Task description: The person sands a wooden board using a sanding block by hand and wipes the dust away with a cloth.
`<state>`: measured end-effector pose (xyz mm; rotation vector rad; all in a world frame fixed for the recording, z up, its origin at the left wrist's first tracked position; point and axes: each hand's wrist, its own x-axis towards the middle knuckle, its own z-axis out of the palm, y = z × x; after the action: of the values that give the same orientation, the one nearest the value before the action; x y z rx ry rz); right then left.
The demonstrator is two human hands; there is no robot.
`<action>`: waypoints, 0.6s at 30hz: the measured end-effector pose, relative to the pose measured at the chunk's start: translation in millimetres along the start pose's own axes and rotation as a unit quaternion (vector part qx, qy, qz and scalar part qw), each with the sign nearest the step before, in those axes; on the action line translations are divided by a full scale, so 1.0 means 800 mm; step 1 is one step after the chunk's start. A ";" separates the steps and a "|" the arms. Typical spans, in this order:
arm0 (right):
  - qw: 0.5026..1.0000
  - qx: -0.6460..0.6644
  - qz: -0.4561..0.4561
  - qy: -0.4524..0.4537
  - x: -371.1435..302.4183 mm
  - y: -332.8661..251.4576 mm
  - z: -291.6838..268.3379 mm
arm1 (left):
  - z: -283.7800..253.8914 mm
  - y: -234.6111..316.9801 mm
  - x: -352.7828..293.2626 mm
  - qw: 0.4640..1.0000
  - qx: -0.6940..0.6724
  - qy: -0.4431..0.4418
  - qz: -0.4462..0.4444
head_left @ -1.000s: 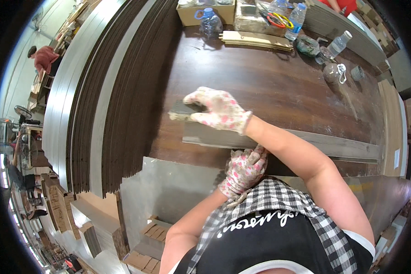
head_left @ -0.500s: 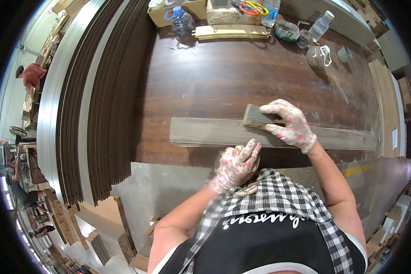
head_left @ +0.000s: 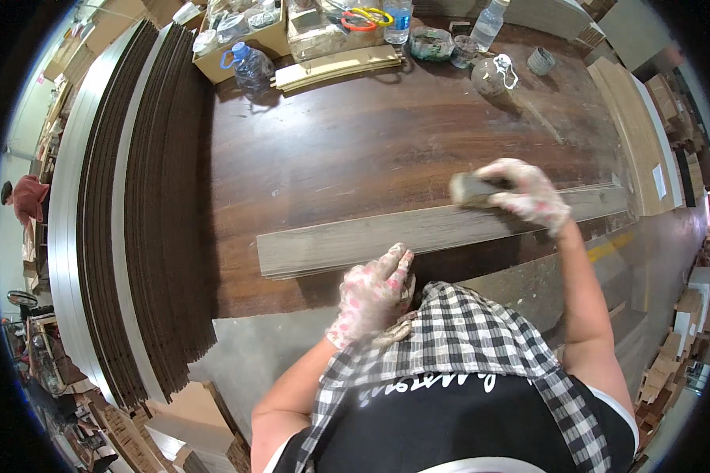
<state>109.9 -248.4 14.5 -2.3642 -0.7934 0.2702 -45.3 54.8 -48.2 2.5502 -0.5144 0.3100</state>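
Observation:
A stack of thin grey wood-grain planks lies along the table's near edge, its right end farther away. My right hand, in a white glove with pink spots, is closed round a grey sanding block with a paler end, blurred by motion. The block is over the far side of the planks, right of their middle. At the planks' near edge is my left hand, in a matching glove. Its fingers are drawn together, their tips against the edge; what they close on, if anything, is hidden.
Tall stacks of dark-edged boards line the left side. Behind are a blue-capped jug, a cardboard box, pale strips, scissors, a clear bottle and jars. More boards edge the right.
My head view has turned, so the table and planks appear tilted and shifted left. The sanding block, still in my right hand, has moved right along the planks. My left hand stays at their near edge.

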 end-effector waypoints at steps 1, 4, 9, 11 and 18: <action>0.995 0.018 0.098 0.006 -0.021 0.010 -0.019 | -0.012 0.001 0.006 1.000 -0.013 -0.008 -0.002; 0.998 -0.004 -0.043 0.052 0.005 -0.019 0.002 | -0.052 -0.004 0.017 0.998 -0.037 -0.038 -0.028; 0.991 0.019 -0.125 0.047 0.058 -0.079 0.096 | -0.083 -0.025 0.038 0.990 0.049 -0.036 -0.129; 0.991 -0.024 -0.115 0.071 0.027 -0.042 0.063 | -0.080 -0.030 0.040 0.968 0.099 -0.136 -0.184; 0.977 -0.146 0.086 0.128 -0.085 0.042 -0.047 | -0.068 -0.004 0.074 0.963 0.112 -0.196 -0.149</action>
<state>85.6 -328.7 23.0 -2.6789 -0.5350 -0.0875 3.5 68.5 14.3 2.8741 -0.2349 -0.2653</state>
